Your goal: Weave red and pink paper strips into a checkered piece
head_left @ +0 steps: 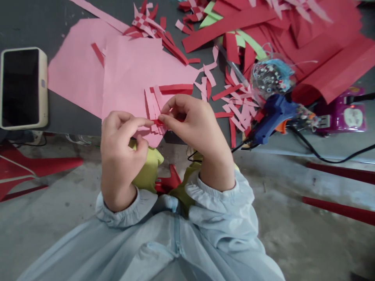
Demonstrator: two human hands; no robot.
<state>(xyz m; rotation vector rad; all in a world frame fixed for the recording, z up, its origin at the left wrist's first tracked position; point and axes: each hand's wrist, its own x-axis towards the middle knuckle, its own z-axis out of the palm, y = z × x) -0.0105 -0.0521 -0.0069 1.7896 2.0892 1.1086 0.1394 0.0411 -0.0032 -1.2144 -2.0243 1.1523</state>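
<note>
Head view shows you the dark tabletop (70, 119) beyond your hands; the red sheets (331, 54) are piled on it, far ahead and to the right of your right hand; the pink sheets (125, 74) overlap just ahead of your left hand and reach under your fingertips. Your left hand (121, 144) is loosely open, thumb apart from the index finger, whose tip reaches the work; your right hand (197, 123) is closed in a thumb-and-finger pinch there, though its fingers hide exactly which strip it grips. Well left of your left hand lies the pale device with a dark screen (21, 88); to the right of your right hand lies the blue glue gun (272, 117), with the clear bag of beads (271, 78) just beyond it; nearer your right hand is the heap of cut strips (240, 103). Smallest, the crossed paper strips (150, 103), pink over and under red, sit between your two hands, near the lower edge of the pink sheets.
</note>
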